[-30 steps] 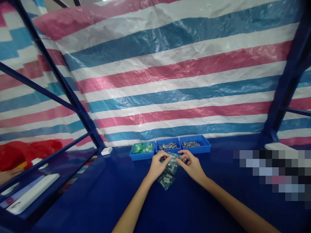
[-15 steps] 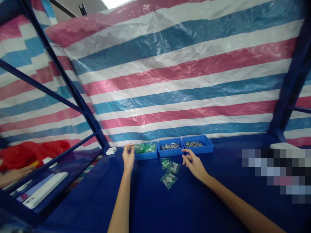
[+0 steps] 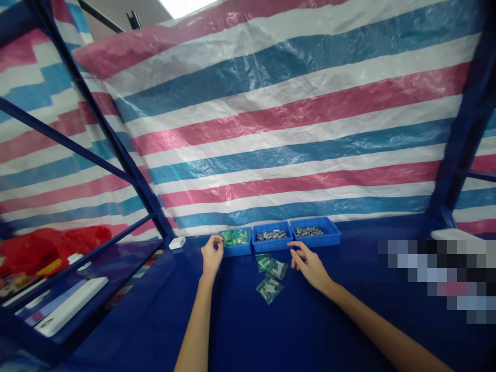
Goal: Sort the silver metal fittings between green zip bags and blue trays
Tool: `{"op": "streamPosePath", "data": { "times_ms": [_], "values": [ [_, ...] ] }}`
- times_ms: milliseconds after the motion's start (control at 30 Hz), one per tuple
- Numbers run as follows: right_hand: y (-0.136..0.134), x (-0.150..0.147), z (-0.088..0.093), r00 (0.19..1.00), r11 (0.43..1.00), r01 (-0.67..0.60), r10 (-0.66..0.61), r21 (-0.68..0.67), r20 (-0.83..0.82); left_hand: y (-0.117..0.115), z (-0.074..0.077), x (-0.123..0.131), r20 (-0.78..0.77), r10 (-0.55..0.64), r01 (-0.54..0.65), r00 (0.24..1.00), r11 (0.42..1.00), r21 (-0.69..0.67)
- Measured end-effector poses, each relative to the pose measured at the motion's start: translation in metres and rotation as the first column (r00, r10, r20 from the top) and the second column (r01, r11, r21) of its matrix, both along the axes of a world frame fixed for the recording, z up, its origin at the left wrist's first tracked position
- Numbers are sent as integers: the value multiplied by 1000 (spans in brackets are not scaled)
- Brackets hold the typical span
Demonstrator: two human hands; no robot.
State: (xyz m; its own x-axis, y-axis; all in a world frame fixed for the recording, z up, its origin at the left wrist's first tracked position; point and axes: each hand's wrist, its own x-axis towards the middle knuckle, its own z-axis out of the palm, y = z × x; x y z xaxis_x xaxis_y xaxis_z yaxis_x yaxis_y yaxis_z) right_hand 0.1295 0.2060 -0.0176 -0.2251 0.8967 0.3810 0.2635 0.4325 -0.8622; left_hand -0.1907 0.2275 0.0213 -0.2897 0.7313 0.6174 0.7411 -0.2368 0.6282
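My left hand is at the left end of a blue bin of green-tinted clear bags. Its fingers are curled together at the bin's edge; what they grip, if anything, is hidden. My right hand hovers in front of the middle blue bin, index finger stretched out and the others loosely bent, with nothing seen in it. Small metal parts fill that middle bin. Between my hands, several small clear bags with metal parts lie on the blue table.
A third blue bin with short metal pieces stands on the right. A white box-shaped piece sits at the left by a blue frame post. Behind hangs a striped sheet. Red plastic lies beyond the frame.
My left hand has moved slightly right and closer to the green bags, covering the left end of their bin. My right hand has hardly moved. A person's hand at far left has gone from view.
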Motion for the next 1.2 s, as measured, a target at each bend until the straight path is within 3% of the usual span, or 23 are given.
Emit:
{"op": "streamPosePath", "data": {
  "times_ms": [133, 267, 400, 533, 633, 833, 1067, 1200],
  "values": [
    [0, 0, -1, 1000, 1000, -2, 1, 16, 12, -11, 7, 9, -356, 131, -180, 925, 978, -108],
    [1, 0, -2, 999, 1000, -7, 6, 25, 36, -18, 16, 19, -494, 137, -262, 859, 946, -193],
    [0, 1, 0, 997, 999, -5, 3, 37, 72, -22, 23, 26, -537, 121, -298, 835, 919, -257],
    [-3, 0, 2, 990, 997, 11, -21, 78, 138, -22, 24, 31, -590, 193, -340, 784, 929, -148],
    [-6, -2, 3, 974, 991, 30, -57, 127, 218, -18, 16, 34, -607, 155, -287, 779, 949, -127],
    [-9, -3, 5, 953, 966, -75, -4, 248, 302, -10, 1, 36, -577, 63, -250, 814, 935, -250],
    [-9, 0, 2, 882, 977, -137, 45, 163, 469, -15, 11, 38, -577, 72, -233, 814, 950, -210],
    [-9, 0, 3, 859, 975, -171, 77, 141, 507, -14, 10, 37, -556, 63, -223, 829, 949, -224]
  ]
}}
